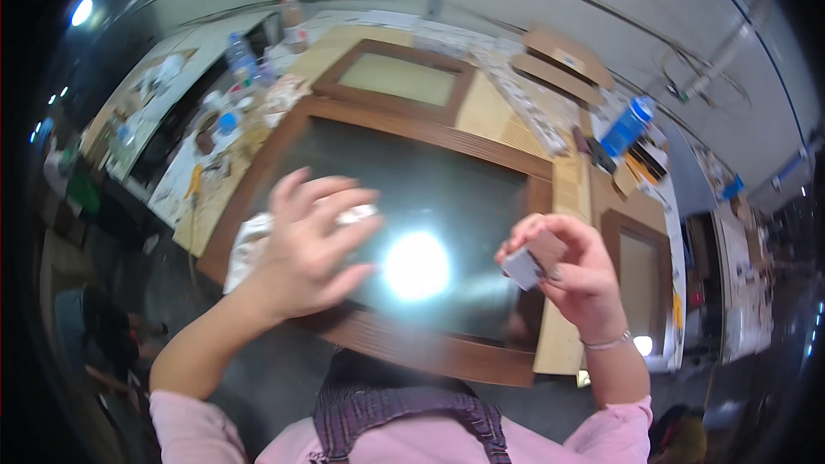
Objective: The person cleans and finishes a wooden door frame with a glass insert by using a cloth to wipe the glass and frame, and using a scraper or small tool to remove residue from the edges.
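Note:
A brown wooden frame with a dark glass panel (378, 155) lies on the bench in front of me, a bright lamp reflected in the glass. My left hand (314, 241) is over its left part, fingers spread. A crumpled white cloth (249, 249) shows beside and partly under that hand; whether the palm touches it I cannot tell. At the right side of the frame, my right hand (584, 271) pinches a small flat piece, brown and pale grey (522, 269), between thumb and fingers. It is raised above the frame and looks like folded sheet or a thin block.
Behind lies a smaller brown frame (391, 82); another (640, 283) is at the right. Bottles (243, 60) and clutter line the left bench. A blue bottle (629, 126) and cardboard pieces (567, 60) lie at the far right. A person (82, 180) is at the far left.

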Demonstrator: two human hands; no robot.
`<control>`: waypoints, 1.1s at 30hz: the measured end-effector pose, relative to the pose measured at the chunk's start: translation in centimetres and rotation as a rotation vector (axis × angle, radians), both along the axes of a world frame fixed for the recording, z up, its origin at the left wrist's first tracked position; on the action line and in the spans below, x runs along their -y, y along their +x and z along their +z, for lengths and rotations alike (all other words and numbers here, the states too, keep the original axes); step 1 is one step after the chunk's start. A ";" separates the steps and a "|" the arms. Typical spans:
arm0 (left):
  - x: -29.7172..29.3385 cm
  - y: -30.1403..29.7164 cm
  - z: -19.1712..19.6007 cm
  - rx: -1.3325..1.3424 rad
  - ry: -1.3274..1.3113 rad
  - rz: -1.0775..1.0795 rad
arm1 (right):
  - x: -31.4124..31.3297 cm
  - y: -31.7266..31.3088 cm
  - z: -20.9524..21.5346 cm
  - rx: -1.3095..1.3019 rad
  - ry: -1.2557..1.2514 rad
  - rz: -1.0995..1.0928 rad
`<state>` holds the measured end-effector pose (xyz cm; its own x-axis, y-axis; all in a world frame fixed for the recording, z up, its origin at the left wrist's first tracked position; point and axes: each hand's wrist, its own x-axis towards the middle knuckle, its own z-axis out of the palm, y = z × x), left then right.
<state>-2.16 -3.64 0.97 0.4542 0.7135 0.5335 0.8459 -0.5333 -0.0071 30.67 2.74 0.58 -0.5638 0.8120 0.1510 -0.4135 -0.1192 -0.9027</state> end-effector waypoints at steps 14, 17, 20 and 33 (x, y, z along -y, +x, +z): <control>1.5 -20.5 -2.8 1.582 -0.998 -0.961 | 1.6 -34.1 7.2 0.260 0.308 0.369; 3.1 -26.9 -3.3 1.964 -1.115 -1.021 | 0.6 -41.6 6.4 0.263 0.098 0.513; 2.0 -32.9 -6.4 1.957 -0.954 -0.848 | -0.6 -46.0 4.9 0.567 0.379 0.389; -18.1 -63.6 -21.1 0.552 -0.049 0.694 | -2.7 -45.5 -2.9 1.345 1.084 -0.024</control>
<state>-65.72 14.48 -20.13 -0.4024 0.7600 0.5104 0.8549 0.1124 0.5065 -14.84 5.42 -2.28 -0.7338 0.6765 0.0624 0.6450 0.7226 -0.2485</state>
